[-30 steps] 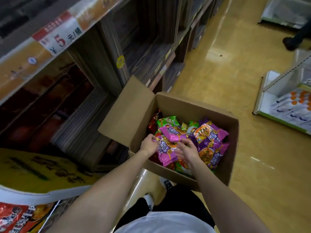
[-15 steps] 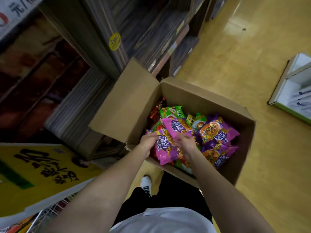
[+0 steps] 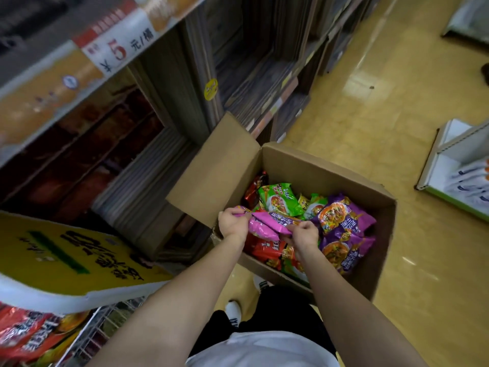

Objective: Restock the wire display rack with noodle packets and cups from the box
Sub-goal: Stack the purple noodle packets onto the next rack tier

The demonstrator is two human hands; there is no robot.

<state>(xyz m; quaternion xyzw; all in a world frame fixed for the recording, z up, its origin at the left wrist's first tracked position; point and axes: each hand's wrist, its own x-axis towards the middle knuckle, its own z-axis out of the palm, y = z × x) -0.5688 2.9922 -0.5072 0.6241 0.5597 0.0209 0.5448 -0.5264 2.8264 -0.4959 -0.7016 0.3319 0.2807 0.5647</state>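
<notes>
Pink packets: a small bunch of pink noodle packets (image 3: 270, 224) now hangs clear above the heap in the box; half a second ago it was still lying on the pile, so the lift has begun.
Left hand: the left hand (image 3: 232, 224) has its fingers curled tight round the bunch's left end, the crimped edge sticking out past the knuckles.
Right hand: the right hand (image 3: 304, 234) pinches the right end, fingers folded under; the packets span the gap between the two fists.
Below the fingers: red packets (image 3: 266, 251) have come into sight where the pink ones lay, with purple packets (image 3: 341, 226) just right of the right fist and a green packet (image 3: 277, 198) beyond the fingertips.
Box: the cardboard box (image 3: 312, 165) sits on the floor, its flap open toward the shelving, well filled yet.
Rack: the wire display rack (image 3: 90, 337) is down to the left of the left forearm, well apart from the hands, holding red packs under a yellow sign (image 3: 66, 258).
What it means: I'd judge the grab is done and the carry leftward to the rack comes next; many loads remain.
</notes>
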